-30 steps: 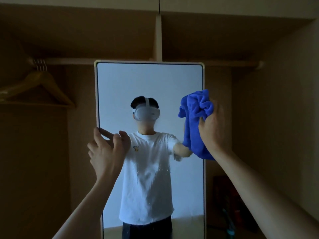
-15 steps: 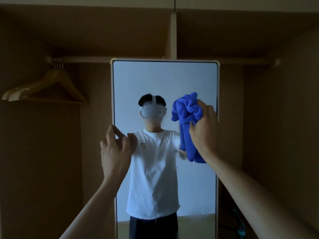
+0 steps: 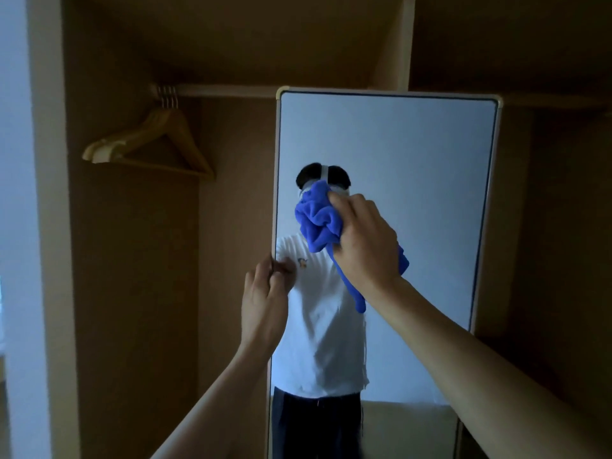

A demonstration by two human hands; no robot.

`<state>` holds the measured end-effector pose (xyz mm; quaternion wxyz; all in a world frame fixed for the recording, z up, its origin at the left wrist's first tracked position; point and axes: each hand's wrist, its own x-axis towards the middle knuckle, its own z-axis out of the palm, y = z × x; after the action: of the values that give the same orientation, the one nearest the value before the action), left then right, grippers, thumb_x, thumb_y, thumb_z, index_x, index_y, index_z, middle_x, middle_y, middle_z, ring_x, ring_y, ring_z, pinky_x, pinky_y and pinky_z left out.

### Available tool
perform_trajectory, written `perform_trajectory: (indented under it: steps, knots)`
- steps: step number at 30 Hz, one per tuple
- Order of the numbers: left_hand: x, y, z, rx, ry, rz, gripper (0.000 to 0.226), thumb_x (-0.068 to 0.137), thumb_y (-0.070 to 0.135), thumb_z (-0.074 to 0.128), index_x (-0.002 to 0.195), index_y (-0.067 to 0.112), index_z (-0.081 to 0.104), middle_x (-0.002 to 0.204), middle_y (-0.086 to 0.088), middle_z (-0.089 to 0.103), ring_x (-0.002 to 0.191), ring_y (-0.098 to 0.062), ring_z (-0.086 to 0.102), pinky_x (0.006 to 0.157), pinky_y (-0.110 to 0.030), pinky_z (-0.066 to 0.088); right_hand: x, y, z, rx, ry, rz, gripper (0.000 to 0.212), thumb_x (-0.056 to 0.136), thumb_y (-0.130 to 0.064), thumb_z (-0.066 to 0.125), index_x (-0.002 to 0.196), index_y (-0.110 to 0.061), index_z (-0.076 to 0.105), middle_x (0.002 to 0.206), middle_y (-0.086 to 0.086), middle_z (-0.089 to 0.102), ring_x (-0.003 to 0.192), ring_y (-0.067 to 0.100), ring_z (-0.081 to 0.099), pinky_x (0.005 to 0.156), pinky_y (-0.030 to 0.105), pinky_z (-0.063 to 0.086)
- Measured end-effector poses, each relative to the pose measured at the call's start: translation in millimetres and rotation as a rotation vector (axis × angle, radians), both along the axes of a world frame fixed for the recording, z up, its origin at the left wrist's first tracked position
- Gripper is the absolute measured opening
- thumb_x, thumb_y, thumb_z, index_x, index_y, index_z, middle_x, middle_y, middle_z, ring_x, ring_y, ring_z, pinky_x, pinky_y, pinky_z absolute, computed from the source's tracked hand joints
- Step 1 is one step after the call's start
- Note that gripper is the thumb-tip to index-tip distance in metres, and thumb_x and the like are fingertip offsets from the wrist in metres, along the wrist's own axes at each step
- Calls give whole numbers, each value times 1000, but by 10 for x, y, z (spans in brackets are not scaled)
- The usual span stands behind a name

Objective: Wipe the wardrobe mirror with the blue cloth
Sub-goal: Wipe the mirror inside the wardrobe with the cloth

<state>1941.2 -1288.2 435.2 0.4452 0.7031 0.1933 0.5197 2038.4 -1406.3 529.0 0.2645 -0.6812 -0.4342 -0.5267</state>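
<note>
The tall wardrobe mirror (image 3: 414,154) in a pale frame stands inside the open wardrobe and reflects a person in a white T-shirt. My right hand (image 3: 366,241) grips the bunched blue cloth (image 3: 316,223) and presses it against the glass left of the mirror's middle; a tail of cloth hangs below the hand. My left hand (image 3: 265,299) pinches the mirror's left frame edge with thumb and fingers, lower than the cloth.
Wooden hangers (image 3: 155,140) hang from the rail (image 3: 225,91) at the upper left. A vertical divider (image 3: 405,41) rises behind the mirror. Brown wardrobe walls close in on both sides, and a pale wall (image 3: 16,193) runs down the far left.
My right hand has swept the cloth leftward across the glass, from near the right frame edge to left of centre. The view has shifted left. My left hand stays on the left edge.
</note>
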Motion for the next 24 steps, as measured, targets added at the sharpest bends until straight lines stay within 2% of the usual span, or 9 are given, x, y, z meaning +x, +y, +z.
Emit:
perform_trajectory:
  steps: [2,5,9,10,13,17,19,22,24]
  knots:
    - [-27,20,-7,-21,5,-31,26,89,44,35,91,66,49,103,22,51,100,2,52,92,-40,49,-53,67,-5,-67,-53,-8,44,80,-19,71,123,-15,60,99,2,60,84,21,57,62,25,27]
    - [-69,44,-17,-69,-40,-72,23,91,50,33,96,62,52,104,26,55,103,3,53,102,-44,48,-104,130,10,-152,-83,-13,48,82,-16,66,129,-18,58,101,3,60,88,23,55,65,28,27]
    - [-158,61,-23,-127,-71,-147,40,92,67,23,80,64,62,106,6,70,105,-17,65,100,-51,51,-178,184,38,-237,-104,60,37,75,-4,62,110,-16,64,90,6,57,80,29,52,60,36,38]
    - [-173,80,-37,-134,-72,-175,45,93,67,20,81,65,63,107,4,71,105,-20,67,100,-51,51,-190,206,33,-254,-114,65,35,75,-4,62,108,-15,65,89,7,57,80,30,52,61,38,40]
    - [-173,108,-52,-169,-109,-234,50,104,60,14,110,51,64,122,-2,71,114,-19,66,108,-49,48,-198,236,10,-268,-132,58,35,76,-5,64,110,-15,66,91,7,59,82,30,53,63,39,42]
    - [-140,175,-134,-207,-134,-258,58,107,57,15,123,36,67,123,0,71,116,-15,66,109,-46,47,-221,259,-54,-300,-175,47,33,80,-7,59,110,-14,67,89,7,59,79,28,51,63,39,40]
    - [-148,191,-157,-209,-136,-266,57,105,61,15,113,48,70,115,8,74,111,-9,68,106,-42,50,-236,248,-71,-333,-205,20,27,83,-8,55,107,-14,66,86,7,57,78,26,50,63,40,42]
    - [-179,204,-170,-185,-103,-266,55,98,68,14,90,66,68,100,25,75,99,4,68,93,-31,51,-255,239,-111,-371,-232,0,28,86,-12,56,113,-14,66,91,8,59,81,27,52,67,41,44]
    - [-176,208,-205,-180,-98,-262,57,98,68,13,90,63,70,102,19,76,100,0,69,94,-33,51,-254,236,-195,-368,-244,-3,31,87,-12,57,117,-15,66,94,9,60,84,29,54,69,40,42]
